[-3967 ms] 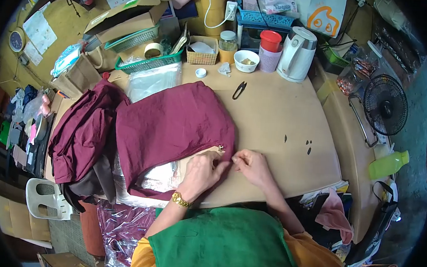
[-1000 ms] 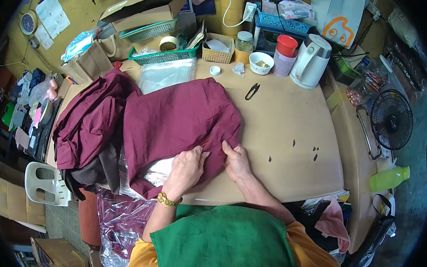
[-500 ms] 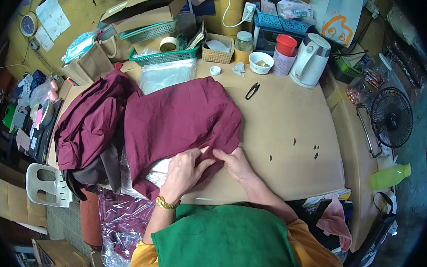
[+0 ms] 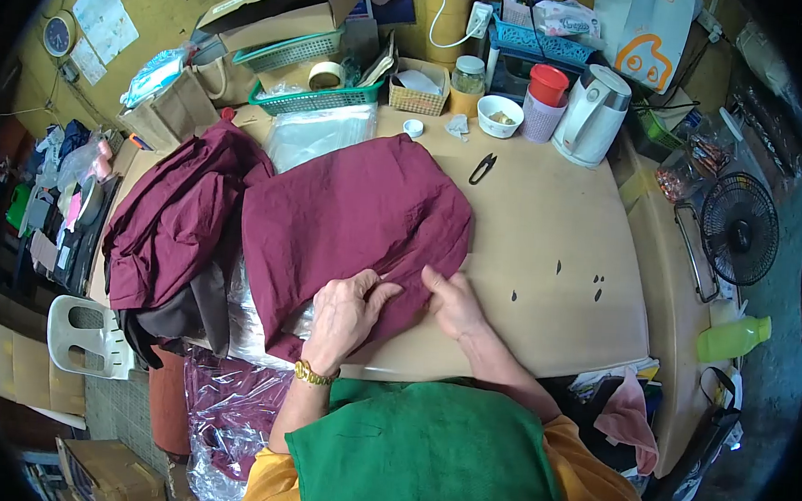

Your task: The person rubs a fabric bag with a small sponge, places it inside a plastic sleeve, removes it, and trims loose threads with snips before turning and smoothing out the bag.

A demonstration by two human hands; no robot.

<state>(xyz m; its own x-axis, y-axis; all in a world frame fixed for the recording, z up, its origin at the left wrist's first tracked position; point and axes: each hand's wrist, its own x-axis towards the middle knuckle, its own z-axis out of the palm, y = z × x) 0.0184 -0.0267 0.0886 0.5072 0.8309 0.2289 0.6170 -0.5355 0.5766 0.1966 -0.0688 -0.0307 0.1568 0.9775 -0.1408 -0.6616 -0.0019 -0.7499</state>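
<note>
A maroon cloth garment [image 4: 348,211] lies spread on the table in front of me. My left hand [image 4: 347,311] grips its near edge, thumb and fingers pinched on the fabric. At the garment's lower right edge, my right hand [image 4: 455,307] holds the cloth between a raised thumb and fingers partly hidden beneath it. More maroon cloth with a dark lining [image 4: 182,228] is heaped to the left. Clear plastic wrap [image 4: 248,319] shows under the garment near my left hand. Small black thread snips [image 4: 482,169] lie beyond the garment's right side.
Several small dark bits [image 4: 597,295] dot the table's right side. Along the back stand a green basket [image 4: 318,98], a jar [image 4: 467,85], a white bowl [image 4: 499,117], a red-lidded cup [image 4: 547,85] and a white kettle [image 4: 593,115]. A black fan [image 4: 738,227] stands at right.
The garment's right part has spread flatter and slightly farther right. My right hand has shifted slightly right, its thumb now raised. My left hand keeps its pinch on the near edge.
</note>
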